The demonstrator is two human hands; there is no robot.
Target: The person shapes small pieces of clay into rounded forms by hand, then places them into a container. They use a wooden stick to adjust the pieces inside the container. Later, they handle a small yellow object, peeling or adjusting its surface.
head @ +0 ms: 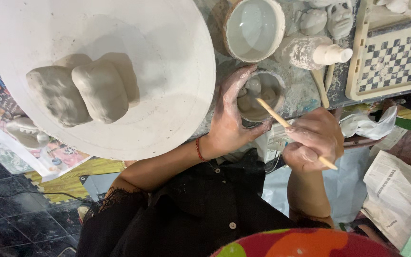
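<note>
Clay coats both hands here. The left hand [229, 119] curls around the near side of a small slip bowl [261, 95], fingers and thumb wrapped against its rim so the bowl sits cupped in the palm's arc, resting at the edge of the worktable [305, 90]. The right hand [312, 140] is closed around a thin wooden stick [293, 131], pinched between thumb and fingers; the stick slants up and left from that grip, and its tip dips into the bowl, right among the pale lumps of wet clay inside. The stick's other end juts out below the hand.

Just beside the left wrist (a red thread bracelet [198, 150] circles it) sits a large white plaster wheel disc [167, 71], and on it stand three rounded grey clay blocks [89, 88] pressed side by side. Behind the slip bowl is a larger white bowl [254, 28] holding cloudy water, and to its right a clay-smeared squeeze bottle [312, 52] lies on its side. A chequered board [390, 59] sits at the far right of the table, with small clay faces [329, 19] near it. The tabletop is grey and spattered. Below, dark floor tiles [5, 219] show at left, folded newspapers [398, 195] at right.
</note>
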